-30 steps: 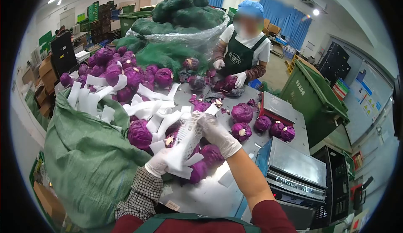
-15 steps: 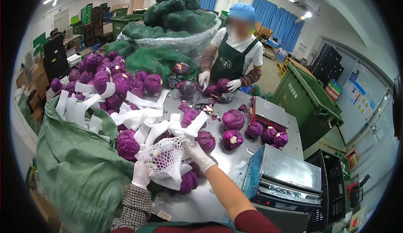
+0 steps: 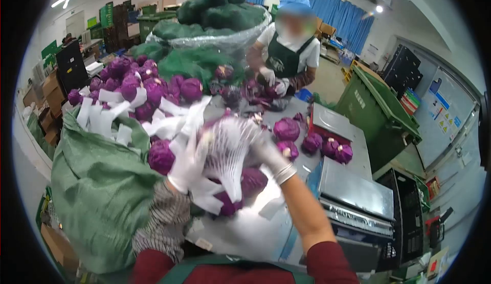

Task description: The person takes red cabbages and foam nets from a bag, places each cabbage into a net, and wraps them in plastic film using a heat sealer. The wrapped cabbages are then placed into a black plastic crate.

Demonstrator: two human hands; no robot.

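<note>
Between my hands hangs a white foam net sleeve [image 3: 223,153], stretched and blurred by motion, with purple showing through near its upper part. My left hand [image 3: 187,167], in a white glove, grips the sleeve's left side. The gloved right hand [image 3: 270,153] holds its upper right edge, the fingers smeared. Below the sleeve, a red cabbage [image 3: 252,180] lies on the metal table [image 3: 240,238], partly covered. More white foam sleeves [image 3: 192,118] are piled just beyond my left hand, and another red cabbage [image 3: 161,157] sits left of it.
A green woven sack [image 3: 102,197] of foam sleeves stands at the left. Heaped cabbages [image 3: 153,91] lie behind it. To the right are a scale [image 3: 355,187] and a green bin [image 3: 371,110]. Across the table, a co-worker [image 3: 291,49] handles cabbage with gloved hands.
My hands have moved up and apart, pulling the net sleeve wider and higher. My right hand shifted right. Across the table, the co-worker's hands have come closer together.
</note>
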